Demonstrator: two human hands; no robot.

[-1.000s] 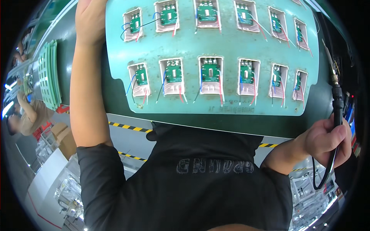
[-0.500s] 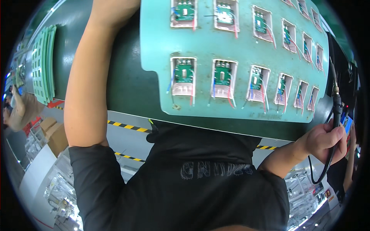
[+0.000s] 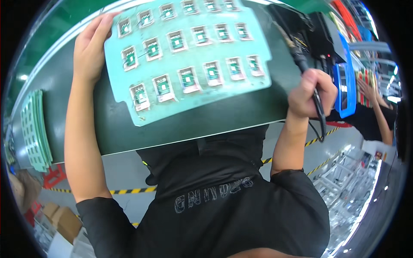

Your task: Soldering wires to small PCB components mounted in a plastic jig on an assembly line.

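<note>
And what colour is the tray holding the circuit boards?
The tray is pale turquoise, clearest in the head view.

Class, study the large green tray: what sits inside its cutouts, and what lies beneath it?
Each visible cutout in the green tray holds a pale housing with a green circuit board. The dark tabletop shows around the tray; whatever is directly beneath is covered.

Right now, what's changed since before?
The flat green pocketed tray looks smaller and farther from the near edge of the dark green tabletop. As the view swung right, the right hand shifted left and up in view. Unchanged: it grips the slim black corded tool, and the left hand stays at the tray's left edge.
</note>
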